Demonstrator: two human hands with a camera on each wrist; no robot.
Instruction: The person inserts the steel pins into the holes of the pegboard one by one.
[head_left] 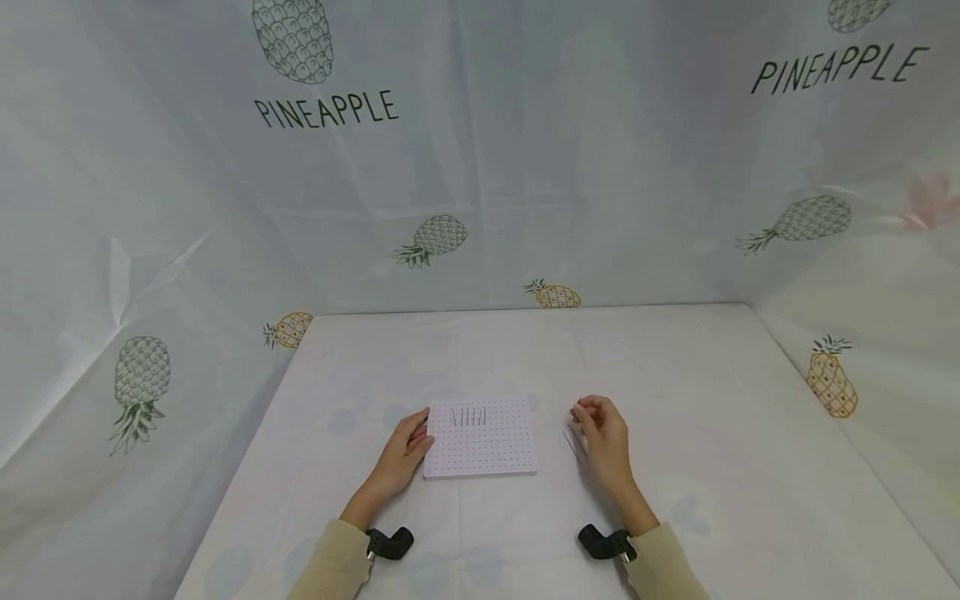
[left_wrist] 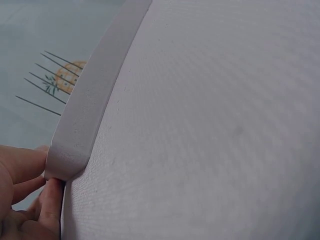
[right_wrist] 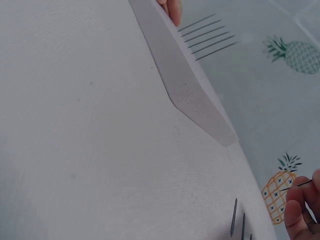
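Observation:
A white board with a grid of small holes [head_left: 495, 454] lies on the table, and several thin dark pins [head_left: 468, 417] stand in a row in its upper left part. My left hand [head_left: 401, 454] grips the board's left edge; in the left wrist view its fingers [left_wrist: 50, 202] wrap the corner. To the right of the board, my right hand [head_left: 606, 442] pinches one thin dark pin [right_wrist: 287, 189] between thumb and finger, with the pin pointing out from the fingertips. Loose pins [right_wrist: 243, 225] lie on the table beneath that hand.
The table [head_left: 375, 358] has a white cover with faint spots. A pineapple-print curtain [head_left: 495, 167] rises behind it and at both sides. On each wrist sits a black strapped device [head_left: 390, 544].

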